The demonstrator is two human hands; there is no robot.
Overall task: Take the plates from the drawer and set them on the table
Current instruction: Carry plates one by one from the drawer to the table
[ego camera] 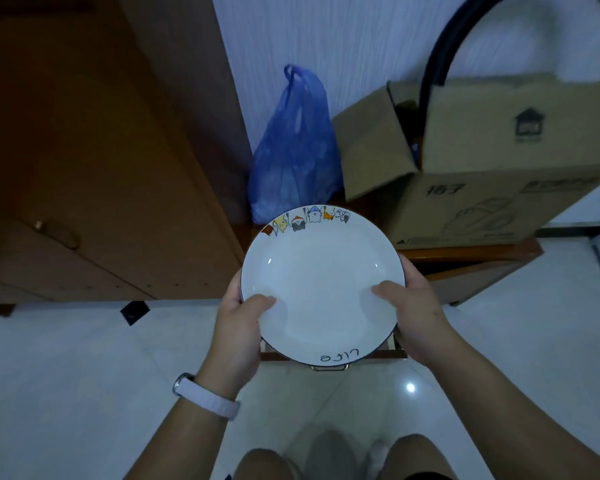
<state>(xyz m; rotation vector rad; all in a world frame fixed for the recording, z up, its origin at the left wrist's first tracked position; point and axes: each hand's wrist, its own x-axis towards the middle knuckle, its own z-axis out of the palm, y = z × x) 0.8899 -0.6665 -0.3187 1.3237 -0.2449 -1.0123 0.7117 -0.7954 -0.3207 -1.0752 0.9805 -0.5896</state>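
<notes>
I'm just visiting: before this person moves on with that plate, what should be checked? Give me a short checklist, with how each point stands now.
1. Left hand grips the plate at its rim, thumb on top: ok.
2. Right hand grips the opposite rim: ok.
3. Plate empty, nothing to slide off: ok.
4. More plates left in the drawer: cannot tell, the plate hides it.
5. Way straight ahead free: not ok, blue bag and cardboard box stand there.
6. Table to set it on: cannot tell, none clearly in view.
</notes>
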